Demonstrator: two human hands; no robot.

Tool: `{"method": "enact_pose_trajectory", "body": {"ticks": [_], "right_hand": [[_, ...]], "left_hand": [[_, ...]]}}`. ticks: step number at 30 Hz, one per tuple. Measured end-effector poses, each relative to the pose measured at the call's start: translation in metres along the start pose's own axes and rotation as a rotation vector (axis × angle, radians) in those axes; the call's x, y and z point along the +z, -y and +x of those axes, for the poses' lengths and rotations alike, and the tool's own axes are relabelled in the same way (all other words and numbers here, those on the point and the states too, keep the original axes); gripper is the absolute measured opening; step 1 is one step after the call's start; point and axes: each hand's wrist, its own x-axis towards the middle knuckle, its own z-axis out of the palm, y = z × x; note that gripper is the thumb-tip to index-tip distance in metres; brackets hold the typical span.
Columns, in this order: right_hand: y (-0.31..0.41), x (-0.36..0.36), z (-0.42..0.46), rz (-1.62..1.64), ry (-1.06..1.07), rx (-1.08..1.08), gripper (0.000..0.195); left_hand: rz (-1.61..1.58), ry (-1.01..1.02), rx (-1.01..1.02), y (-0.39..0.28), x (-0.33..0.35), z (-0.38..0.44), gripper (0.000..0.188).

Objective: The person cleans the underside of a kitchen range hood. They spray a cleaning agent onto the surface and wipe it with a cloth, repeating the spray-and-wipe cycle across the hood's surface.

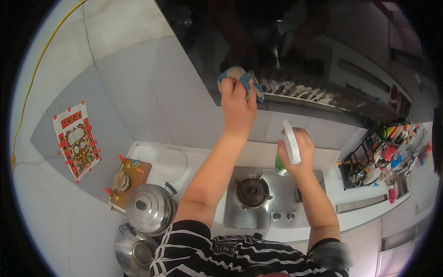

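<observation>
My left hand (239, 107) grips a bunched blue and beige cloth (235, 73). The cloth presses against the lower left part of a black, glossy range hood (297, 45). Along the hood's lower strip, to the right of the cloth, runs a patch of white foam (294, 90) with streaks. My right hand (301, 149) is wrapped around a spray bottle with a white trigger head (291, 143) and a green body, which the fingers partly cover. That bottle is below the hood, above the gas stove (256, 218).
A burner (252, 192) sits under my arms. Left of the stove are a lidded steel pot (149, 207), a steel pan (135, 251) and a wooden board (138, 173) with small items. A crowded black dish rack (360, 173) stands right. A printed poster (78, 142) hangs left.
</observation>
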Motion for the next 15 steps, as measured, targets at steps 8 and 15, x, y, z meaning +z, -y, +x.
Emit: {"method": "enact_pose_trajectory", "body": {"ticks": [8,15], "right_hand": [[0.004,-0.006,-0.010,-0.011,0.052,0.057,0.028],[0.004,-0.009,-0.007,-0.037,0.101,0.022,0.033]], "left_hand": [[0.037,0.074,-0.045,0.023,-0.002,-0.027,0.019],[0.022,0.029,0.033,0.008,-0.002,-0.003,0.021]]}}
